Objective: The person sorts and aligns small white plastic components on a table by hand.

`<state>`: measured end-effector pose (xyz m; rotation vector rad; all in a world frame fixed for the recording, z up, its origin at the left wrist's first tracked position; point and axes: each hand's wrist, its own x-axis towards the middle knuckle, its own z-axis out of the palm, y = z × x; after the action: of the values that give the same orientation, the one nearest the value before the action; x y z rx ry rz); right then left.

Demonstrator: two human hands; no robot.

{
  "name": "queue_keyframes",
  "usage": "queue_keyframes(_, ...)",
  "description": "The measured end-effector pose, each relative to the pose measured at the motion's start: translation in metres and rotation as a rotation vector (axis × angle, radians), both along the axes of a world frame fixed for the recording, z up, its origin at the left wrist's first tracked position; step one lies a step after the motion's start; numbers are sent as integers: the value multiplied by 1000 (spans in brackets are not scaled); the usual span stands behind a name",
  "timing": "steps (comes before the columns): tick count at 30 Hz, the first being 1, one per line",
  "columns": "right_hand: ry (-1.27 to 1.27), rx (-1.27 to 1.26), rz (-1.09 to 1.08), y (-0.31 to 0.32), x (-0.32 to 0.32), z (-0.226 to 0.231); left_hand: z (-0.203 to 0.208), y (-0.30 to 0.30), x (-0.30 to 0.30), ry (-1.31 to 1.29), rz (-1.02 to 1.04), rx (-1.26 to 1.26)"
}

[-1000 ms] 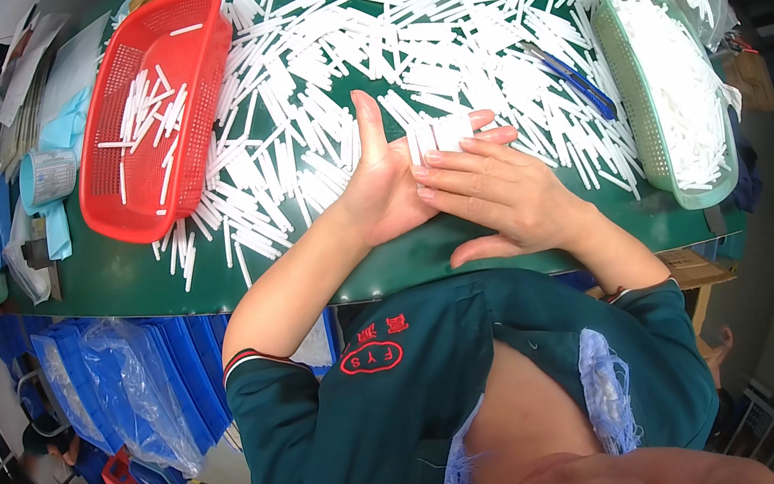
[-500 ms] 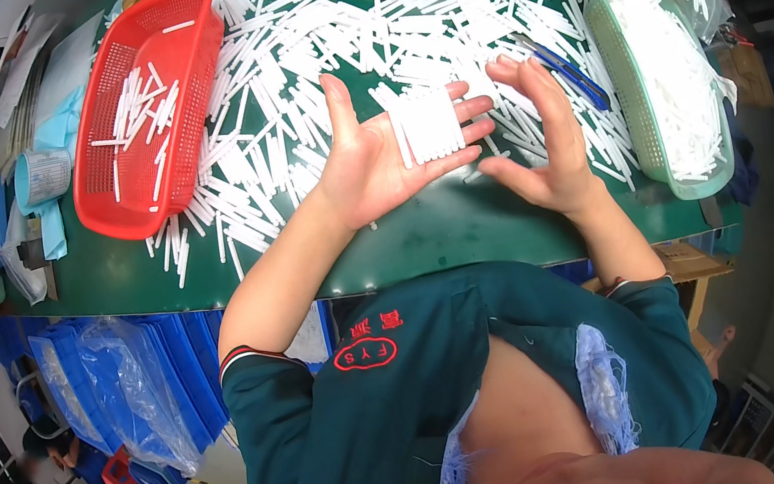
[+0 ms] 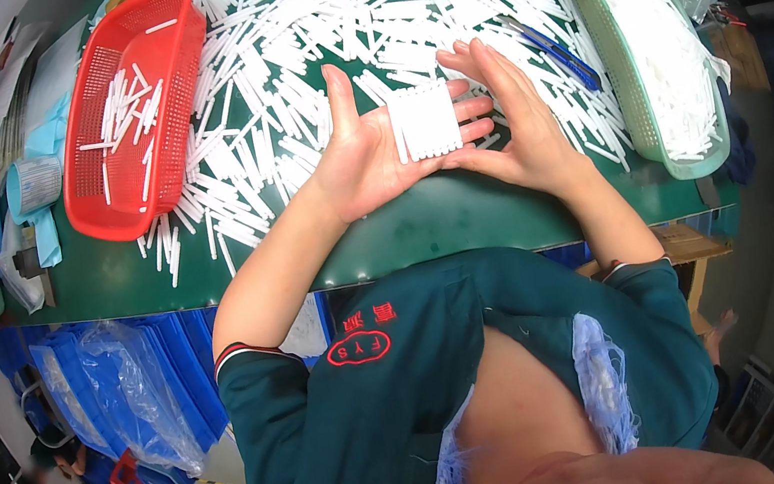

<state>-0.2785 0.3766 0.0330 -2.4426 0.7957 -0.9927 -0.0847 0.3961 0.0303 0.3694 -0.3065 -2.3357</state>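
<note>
My left hand (image 3: 357, 168) lies palm up, fingers stretched out and thumb raised. Across its palm and fingers it holds a neat flat row of short white sticks (image 3: 427, 124), set side by side. My right hand (image 3: 531, 138) is just to the right, open and curved, with nothing seen in it. Its thumb tip comes close to the lower edge of the row; whether it touches cannot be told. Many more loose white sticks (image 3: 281, 86) are strewn over the green table (image 3: 387, 242) beyond both hands.
A red basket (image 3: 79, 205) with several white sticks stands at the left. On the right is a pale green basket (image 3: 632, 92) heaped with sticks. A blue pen-like tool (image 3: 566, 60) lies among the sticks. Blue crates (image 3: 163, 359) stand below the table edge.
My right hand has moved left toward the row of sticks, its thumb now near the row's lower edge. My left hand still holds the row. The whole view has shifted slightly.
</note>
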Motion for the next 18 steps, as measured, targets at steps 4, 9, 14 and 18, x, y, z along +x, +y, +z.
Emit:
queue_keyframes(4, 11, 8, 21, 0, 2, -2, 1, 0, -1, -22, 17, 13)
queue_keyframes(9, 19, 37, 44, 1, 0, -2, 2, 0, -2, -11, 20, 36)
queue_keyframes(14, -9, 5, 29, 2, 2, -1, 2, 1, -2, -24, 21, 30)
queue_keyframes(18, -4, 23, 39, 1, 1, 1, 0, 1, -1, 2, 21, 22)
